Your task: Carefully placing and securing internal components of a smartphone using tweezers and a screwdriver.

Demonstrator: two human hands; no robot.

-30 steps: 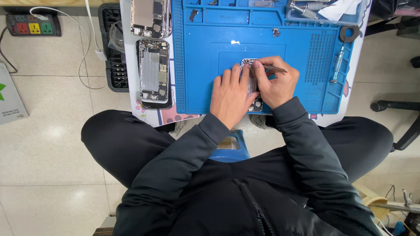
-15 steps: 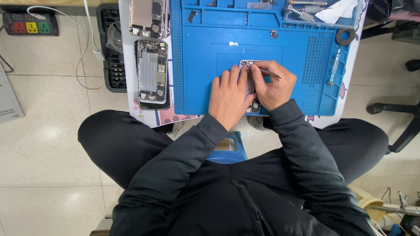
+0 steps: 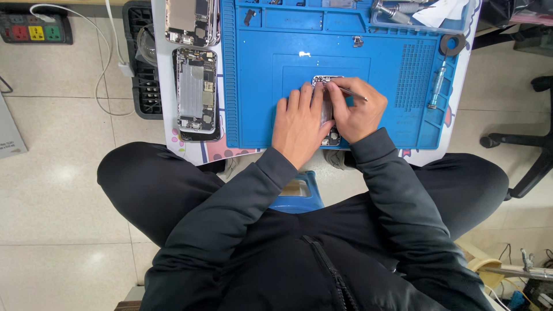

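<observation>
Fingers (image 3: 339,92) of right hand (image 3: 358,112) pinching tweezers (image 3: 352,94) — left hand (image 3: 298,124) flat, hiding phone (image 3: 327,80) — opened handset (image 3: 196,95) alongside.

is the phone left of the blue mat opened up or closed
Opened up: the phone lies flat with its screen off, inner metal plates and parts exposed.

Both hands, left hand (image 3: 299,124) and right hand (image 3: 357,112), are bare; no gloves, rings or watch are seen. A dark charcoal long-sleeved jacket (image 3: 322,253) is worn, with a black zip (image 3: 325,268) down the front, closed. Sleeves are creased, cuffs plain at the wrists. Black trousers (image 3: 150,184) are worn. Fabric possibly fleece; texture not resolved.
</observation>
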